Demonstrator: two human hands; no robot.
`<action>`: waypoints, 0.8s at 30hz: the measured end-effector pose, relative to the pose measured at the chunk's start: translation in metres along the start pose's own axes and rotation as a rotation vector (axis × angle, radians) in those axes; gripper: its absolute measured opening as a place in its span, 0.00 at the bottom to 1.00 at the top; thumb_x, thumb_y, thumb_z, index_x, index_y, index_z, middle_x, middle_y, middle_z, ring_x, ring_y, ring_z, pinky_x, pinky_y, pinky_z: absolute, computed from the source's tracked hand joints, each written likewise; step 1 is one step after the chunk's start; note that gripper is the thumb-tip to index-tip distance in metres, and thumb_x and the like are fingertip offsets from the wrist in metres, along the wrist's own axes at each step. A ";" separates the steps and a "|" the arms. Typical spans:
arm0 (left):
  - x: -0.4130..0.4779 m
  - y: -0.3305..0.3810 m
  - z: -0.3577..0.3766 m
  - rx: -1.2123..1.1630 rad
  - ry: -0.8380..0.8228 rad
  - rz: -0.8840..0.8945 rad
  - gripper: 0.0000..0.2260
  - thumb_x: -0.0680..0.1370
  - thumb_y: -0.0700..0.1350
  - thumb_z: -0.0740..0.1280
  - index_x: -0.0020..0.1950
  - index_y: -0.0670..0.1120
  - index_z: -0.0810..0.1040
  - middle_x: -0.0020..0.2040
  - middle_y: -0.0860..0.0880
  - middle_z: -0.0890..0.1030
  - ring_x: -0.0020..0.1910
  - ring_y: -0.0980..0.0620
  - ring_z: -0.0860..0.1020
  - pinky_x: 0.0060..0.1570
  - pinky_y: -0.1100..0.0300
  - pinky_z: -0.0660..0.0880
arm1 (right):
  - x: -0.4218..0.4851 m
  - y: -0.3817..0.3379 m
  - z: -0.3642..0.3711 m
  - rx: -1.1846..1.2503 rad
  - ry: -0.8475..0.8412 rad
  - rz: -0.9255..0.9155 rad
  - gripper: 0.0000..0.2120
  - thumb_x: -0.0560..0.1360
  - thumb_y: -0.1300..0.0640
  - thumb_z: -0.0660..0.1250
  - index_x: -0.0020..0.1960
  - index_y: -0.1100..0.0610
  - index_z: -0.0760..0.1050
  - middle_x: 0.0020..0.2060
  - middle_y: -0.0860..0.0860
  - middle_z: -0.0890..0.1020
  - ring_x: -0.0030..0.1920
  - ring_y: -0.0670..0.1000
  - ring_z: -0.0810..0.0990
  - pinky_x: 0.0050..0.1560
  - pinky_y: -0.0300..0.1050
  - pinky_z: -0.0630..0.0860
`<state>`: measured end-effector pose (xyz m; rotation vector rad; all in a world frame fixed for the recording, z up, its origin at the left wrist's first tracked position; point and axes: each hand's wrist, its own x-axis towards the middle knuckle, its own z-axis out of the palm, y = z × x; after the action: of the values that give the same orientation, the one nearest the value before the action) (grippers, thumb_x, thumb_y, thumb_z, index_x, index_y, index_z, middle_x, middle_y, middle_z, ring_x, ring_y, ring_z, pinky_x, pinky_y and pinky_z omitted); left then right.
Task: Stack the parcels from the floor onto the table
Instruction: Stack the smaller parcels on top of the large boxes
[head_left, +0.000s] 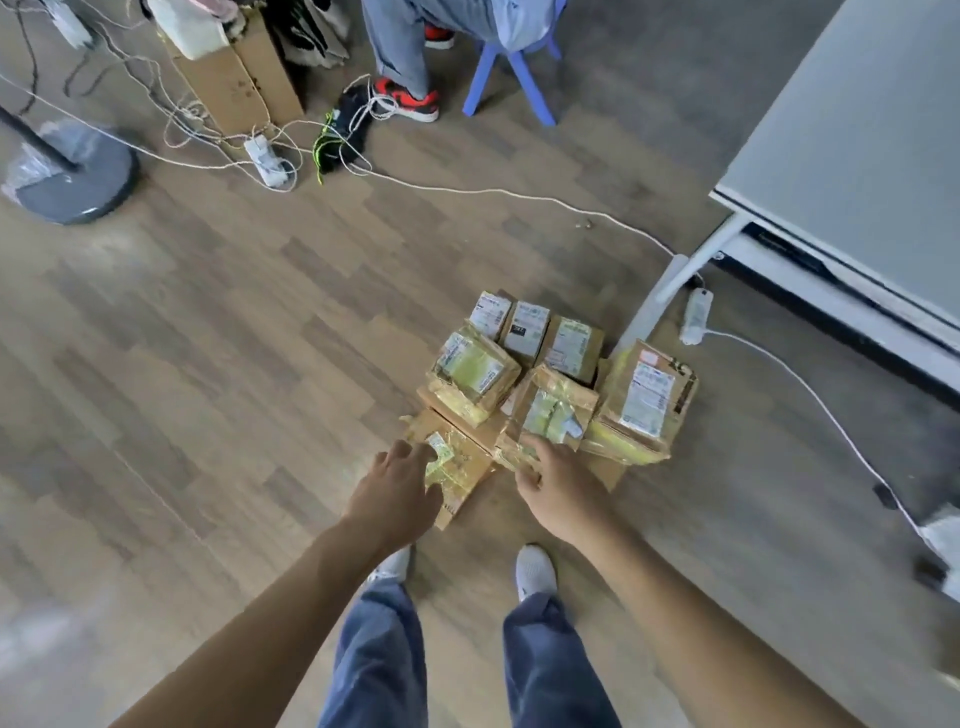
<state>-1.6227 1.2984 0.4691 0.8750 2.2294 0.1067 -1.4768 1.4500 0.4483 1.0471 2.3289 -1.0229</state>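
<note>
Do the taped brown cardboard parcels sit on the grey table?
No, the parcels lie on the wooden floor beside the white leg of the grey table.

Bare forearms (270, 587) — blue jeans (374, 665), white shoes (535, 571).

I see the wood-look floor (234, 338) carrying a cluster of taped cardboard parcels (475, 371) just left of the table leg (660, 296); a white power strip (696, 317) lies right of it.

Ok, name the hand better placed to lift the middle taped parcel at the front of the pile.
Right. The right hand has its fingers at the near edge of that taped parcel, and the table stands on that side. The left hand is over the flat parcel further left.
</note>
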 end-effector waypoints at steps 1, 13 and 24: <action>0.017 -0.006 0.004 0.006 -0.029 0.023 0.19 0.79 0.49 0.61 0.70 0.50 0.67 0.68 0.46 0.69 0.66 0.46 0.68 0.64 0.53 0.68 | 0.010 0.002 0.007 0.027 0.028 0.032 0.22 0.80 0.47 0.57 0.74 0.46 0.61 0.66 0.52 0.72 0.59 0.53 0.76 0.55 0.50 0.76; 0.181 0.001 0.105 -0.097 -0.222 0.215 0.20 0.78 0.47 0.61 0.71 0.50 0.66 0.67 0.47 0.69 0.65 0.46 0.70 0.60 0.55 0.69 | 0.113 0.100 0.087 0.077 0.227 0.428 0.20 0.80 0.50 0.57 0.72 0.49 0.65 0.66 0.55 0.71 0.64 0.56 0.72 0.56 0.49 0.72; 0.234 0.006 0.180 -0.479 -0.385 0.045 0.22 0.77 0.44 0.63 0.71 0.49 0.65 0.58 0.54 0.75 0.38 0.58 0.75 0.34 0.62 0.71 | 0.158 0.160 0.157 0.624 0.341 0.621 0.18 0.80 0.49 0.59 0.68 0.54 0.67 0.38 0.42 0.74 0.37 0.43 0.74 0.32 0.42 0.70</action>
<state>-1.6193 1.4160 0.1986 0.6179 1.7212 0.4368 -1.4487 1.4809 0.1773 2.1510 1.6932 -1.4003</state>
